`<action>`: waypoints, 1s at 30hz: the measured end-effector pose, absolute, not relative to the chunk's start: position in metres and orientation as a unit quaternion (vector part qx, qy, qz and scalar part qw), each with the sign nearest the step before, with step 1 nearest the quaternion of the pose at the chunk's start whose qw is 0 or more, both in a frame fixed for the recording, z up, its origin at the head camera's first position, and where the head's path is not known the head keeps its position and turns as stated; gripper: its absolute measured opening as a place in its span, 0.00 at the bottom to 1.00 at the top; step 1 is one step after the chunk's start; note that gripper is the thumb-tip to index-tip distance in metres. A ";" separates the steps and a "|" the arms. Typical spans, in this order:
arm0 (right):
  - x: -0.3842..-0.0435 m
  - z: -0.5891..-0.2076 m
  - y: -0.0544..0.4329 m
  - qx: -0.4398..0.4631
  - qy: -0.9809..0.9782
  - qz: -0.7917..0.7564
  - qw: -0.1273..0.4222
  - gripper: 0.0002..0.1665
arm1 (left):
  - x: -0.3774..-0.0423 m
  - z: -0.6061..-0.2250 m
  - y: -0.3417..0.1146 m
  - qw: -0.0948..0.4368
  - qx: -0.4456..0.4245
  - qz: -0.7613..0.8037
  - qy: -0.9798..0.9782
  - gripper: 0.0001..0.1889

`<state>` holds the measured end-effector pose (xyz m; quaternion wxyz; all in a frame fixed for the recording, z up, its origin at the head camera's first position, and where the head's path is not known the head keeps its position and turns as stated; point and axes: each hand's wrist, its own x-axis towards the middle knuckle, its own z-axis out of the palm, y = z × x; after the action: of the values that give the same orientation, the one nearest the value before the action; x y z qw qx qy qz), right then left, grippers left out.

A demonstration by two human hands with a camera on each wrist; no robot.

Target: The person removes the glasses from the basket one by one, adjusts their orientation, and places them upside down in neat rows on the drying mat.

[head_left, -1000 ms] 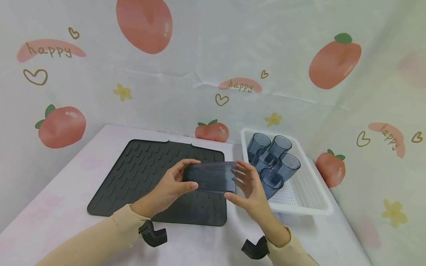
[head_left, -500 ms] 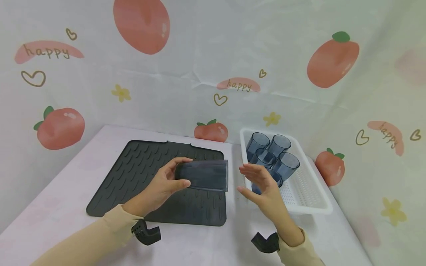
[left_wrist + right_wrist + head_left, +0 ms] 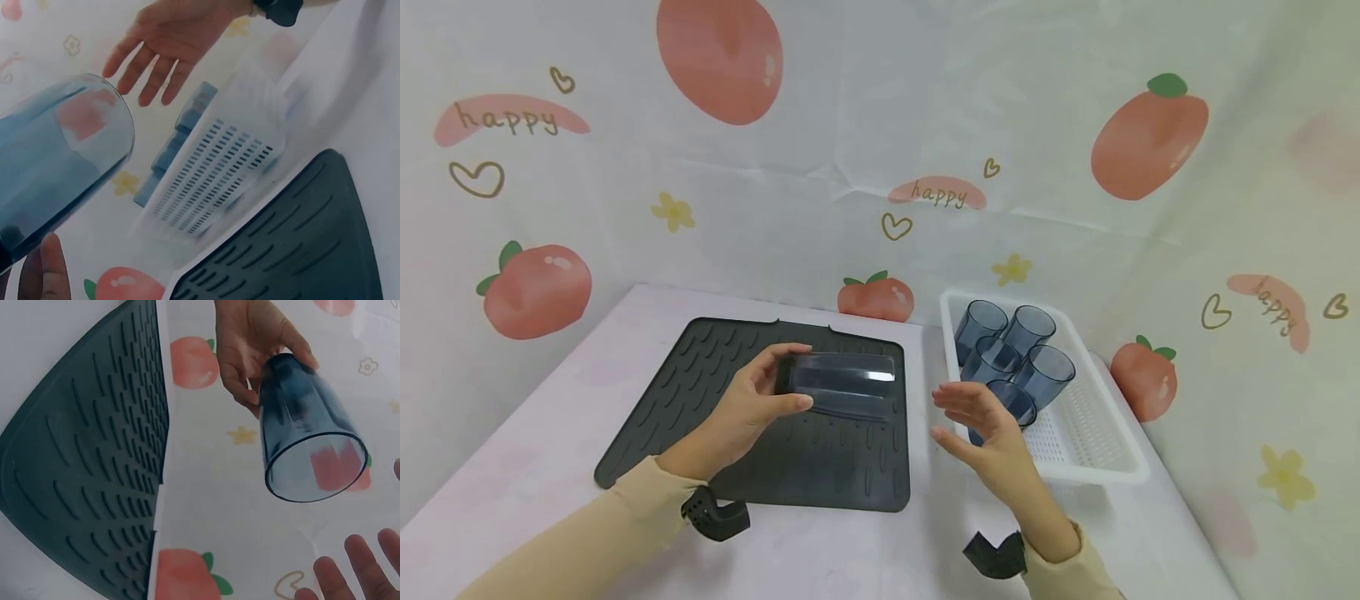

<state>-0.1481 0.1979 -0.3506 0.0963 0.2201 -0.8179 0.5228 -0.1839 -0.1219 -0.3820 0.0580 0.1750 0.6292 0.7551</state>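
A clear blue drinking glass lies sideways in the air over the dark mat, its rim toward the right. My left hand grips it near the base, thumb below and fingers above. In the right wrist view the glass shows its open mouth, with the left hand around its base end. My right hand is apart from the glass, fingers extended and holding nothing, beside the white basket. The left wrist view shows the right hand with its fingers spread.
Several more blue glasses stand in the basket at the right, leaning a little. The ridged mat lies flat on the pale table. A fruit-printed cloth hangs behind the table.
My right hand has let go of the glass's rim end and moved right, toward the basket. The left hand has carried the glass leftward over the mat.
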 end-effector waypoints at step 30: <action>-0.148 -0.356 0.193 0.244 -0.801 0.539 0.090 0.30 | -0.201 -0.382 -0.147 -0.007 0.086 0.709 0.700 0.36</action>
<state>-0.1476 0.1927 -0.3561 0.0901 0.2435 -0.8012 0.5392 -0.2006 -0.1474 -0.3819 -0.0069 0.0858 0.6997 0.7092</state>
